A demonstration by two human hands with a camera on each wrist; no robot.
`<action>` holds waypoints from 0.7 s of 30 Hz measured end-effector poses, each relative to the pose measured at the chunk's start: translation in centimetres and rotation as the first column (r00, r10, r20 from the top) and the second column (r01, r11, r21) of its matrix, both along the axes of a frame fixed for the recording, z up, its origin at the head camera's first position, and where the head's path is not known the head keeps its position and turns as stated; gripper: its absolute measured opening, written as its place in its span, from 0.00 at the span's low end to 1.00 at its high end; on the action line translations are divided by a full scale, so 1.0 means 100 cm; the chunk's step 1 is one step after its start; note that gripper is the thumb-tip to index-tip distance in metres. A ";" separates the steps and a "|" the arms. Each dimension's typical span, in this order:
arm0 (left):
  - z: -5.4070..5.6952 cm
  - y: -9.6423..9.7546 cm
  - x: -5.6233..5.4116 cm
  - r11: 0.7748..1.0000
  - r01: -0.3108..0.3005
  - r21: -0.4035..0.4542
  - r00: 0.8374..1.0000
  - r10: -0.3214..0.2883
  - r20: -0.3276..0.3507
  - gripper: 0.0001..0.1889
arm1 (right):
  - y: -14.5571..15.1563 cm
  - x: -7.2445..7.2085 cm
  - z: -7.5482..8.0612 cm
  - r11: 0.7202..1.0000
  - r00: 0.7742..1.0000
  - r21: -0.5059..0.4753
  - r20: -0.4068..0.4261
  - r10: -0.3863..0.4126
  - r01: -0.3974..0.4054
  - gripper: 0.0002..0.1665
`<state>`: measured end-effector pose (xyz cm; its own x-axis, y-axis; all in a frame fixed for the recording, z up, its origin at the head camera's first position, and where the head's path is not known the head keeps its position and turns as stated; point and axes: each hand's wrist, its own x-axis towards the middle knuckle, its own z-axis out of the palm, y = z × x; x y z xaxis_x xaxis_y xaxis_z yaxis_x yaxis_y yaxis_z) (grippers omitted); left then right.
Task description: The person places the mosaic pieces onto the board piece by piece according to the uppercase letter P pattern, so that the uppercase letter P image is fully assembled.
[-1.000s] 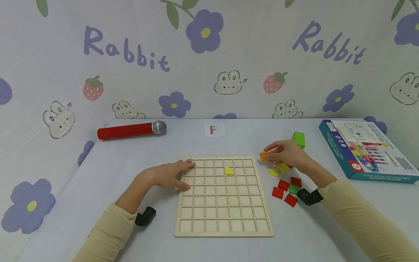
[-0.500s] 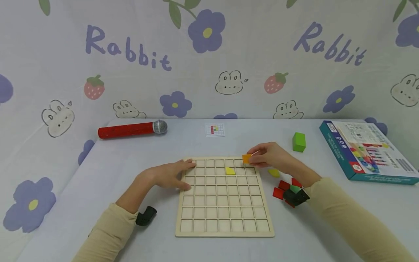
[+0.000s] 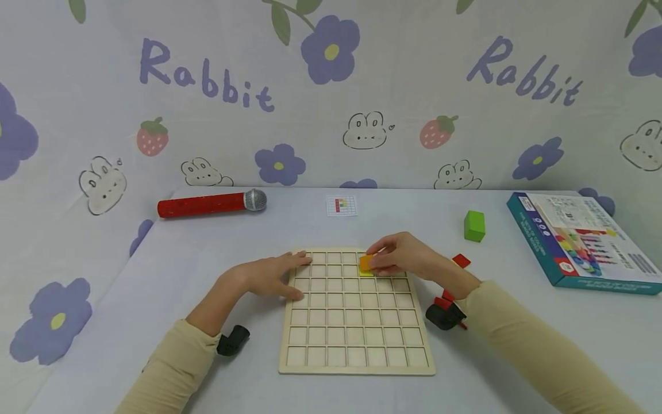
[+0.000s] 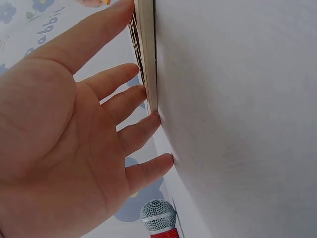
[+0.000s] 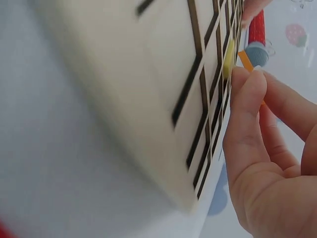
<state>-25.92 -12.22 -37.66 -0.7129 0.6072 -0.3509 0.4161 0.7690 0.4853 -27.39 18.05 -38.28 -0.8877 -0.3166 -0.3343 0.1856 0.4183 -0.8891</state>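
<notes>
My right hand (image 3: 400, 257) pinches an orange tile (image 3: 365, 263) between thumb and fingers above the upper part of a wooden grid board (image 3: 354, 318). Just below it, a yellow tile (image 3: 365, 275) lies in a cell of the board and is partly covered from the head view. In the right wrist view the orange tile (image 5: 245, 60) appears held apart from the yellow tile (image 5: 229, 59). With fingers spread, my left hand (image 3: 266, 277) rests along the board's left edge; the left wrist view shows its fingertips at the board's side (image 4: 148, 54).
Red tiles (image 3: 461, 261) lie right of the board, partly hidden by the right arm. Further back stand a green block (image 3: 474, 226) and a flat game box (image 3: 584, 241). A red microphone (image 3: 207, 205) and a small printed grid card (image 3: 341, 206) lie behind the board.
My right hand has carried the orange tile leftward from the loose pieces on the right, over the board to the yellow tile. My left hand has stayed at the board's edge.
</notes>
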 end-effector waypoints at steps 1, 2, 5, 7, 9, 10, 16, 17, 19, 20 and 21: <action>0.000 0.000 0.000 1.000 0.000 -0.002 1.000 0.000 -0.001 0.41 | -0.002 0.000 0.000 1.000 1.000 0.000 0.002 0.001 -0.001 0.19; 0.000 0.000 0.000 1.000 0.000 -0.001 1.000 0.000 -0.001 0.41 | -0.004 0.000 0.000 1.000 1.000 -0.003 0.006 0.000 0.000 0.19; 0.000 0.001 0.000 1.000 -0.003 -0.008 1.000 0.003 -0.005 0.41 | -0.012 0.001 0.000 1.000 1.000 0.001 0.008 0.001 -0.001 0.19; -0.001 0.001 0.000 1.000 -0.008 -0.011 1.000 0.008 -0.006 0.41 | -0.017 0.002 0.001 1.000 1.000 -0.003 0.014 -0.004 0.004 0.18; -0.002 0.001 -0.001 1.000 -0.012 -0.013 1.000 0.012 -0.004 0.41 | -0.022 0.003 0.002 1.000 1.000 -0.009 0.017 -0.002 0.002 0.18; -0.002 0.001 -0.001 1.000 -0.015 -0.015 1.000 0.015 -0.003 0.41 | -0.024 0.004 0.003 1.000 1.000 -0.010 0.018 -0.001 0.002 0.17; -0.002 0.001 -0.002 1.000 -0.010 -0.020 1.000 0.010 -0.007 0.41 | -0.032 0.006 0.003 1.000 1.000 0.013 0.020 -0.016 0.016 0.16; -0.002 0.001 -0.002 1.000 -0.008 -0.020 1.000 0.008 -0.008 0.41 | -0.033 0.006 0.003 1.000 1.000 0.023 0.013 -0.017 0.017 0.16; -0.002 0.001 -0.002 1.000 -0.006 -0.021 1.000 0.006 -0.010 0.41 | -0.034 0.005 0.002 0.999 1.000 0.045 -0.003 -0.020 0.021 0.15; -0.002 0.001 -0.002 1.000 -0.007 -0.022 1.000 0.006 -0.010 0.41 | -0.034 0.005 0.001 0.998 1.000 0.056 -0.012 -0.020 0.021 0.15; -0.002 0.001 -0.002 1.000 -0.007 -0.022 1.000 0.007 -0.010 0.41 | -0.035 0.005 0.001 0.998 1.000 0.069 -0.024 -0.015 0.017 0.15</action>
<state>-26.13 -12.12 -37.85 -0.7207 0.5943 -0.3569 0.4153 0.7823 0.4643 -26.92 14.59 -38.17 -0.9002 -0.2793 -0.3342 0.1726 0.4757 -0.8625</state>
